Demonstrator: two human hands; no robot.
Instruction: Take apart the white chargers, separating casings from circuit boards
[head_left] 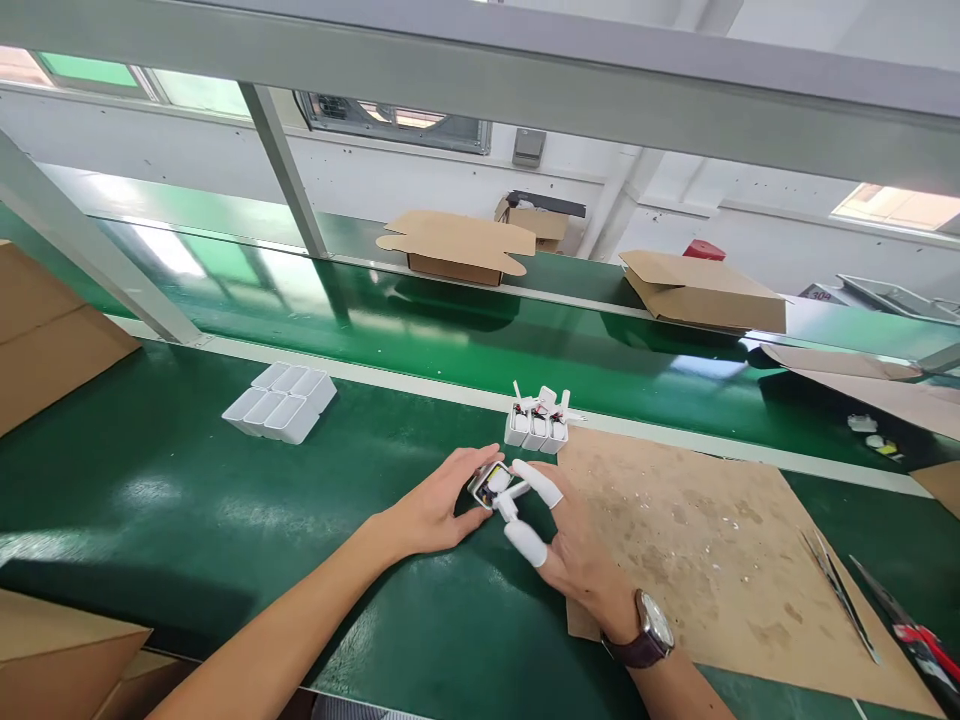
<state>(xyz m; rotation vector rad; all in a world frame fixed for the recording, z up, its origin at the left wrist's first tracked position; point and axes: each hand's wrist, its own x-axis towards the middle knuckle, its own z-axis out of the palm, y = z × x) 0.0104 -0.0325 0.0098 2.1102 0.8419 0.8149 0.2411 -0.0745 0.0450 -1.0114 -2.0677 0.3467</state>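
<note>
My left hand (pixel 442 505) grips a small white open housing (pixel 482 487) from its left side, with dark and yellow parts showing inside. A white jointed piece (pixel 508 500) sticks out of the housing toward the right. Around that piece, my right hand (pixel 562 530) has its thumb and index finger, both in white finger covers, closed at its edges. Just behind my hands stand white housings (pixel 536 428) in a row, with wires and white pieces poking out of their tops. Farther left on the green table lies a block of white compartments (pixel 281 402).
Brown cardboard (pixel 697 550) covers the table at the right, with tweezers (pixel 844 595) and red-handled pliers (pixel 911 625) near its right edge. Open cartons stand at the left. Beyond a pale rail, a green belt (pixel 450 340) runs across, with cardboard boxes (pixel 705 290) behind.
</note>
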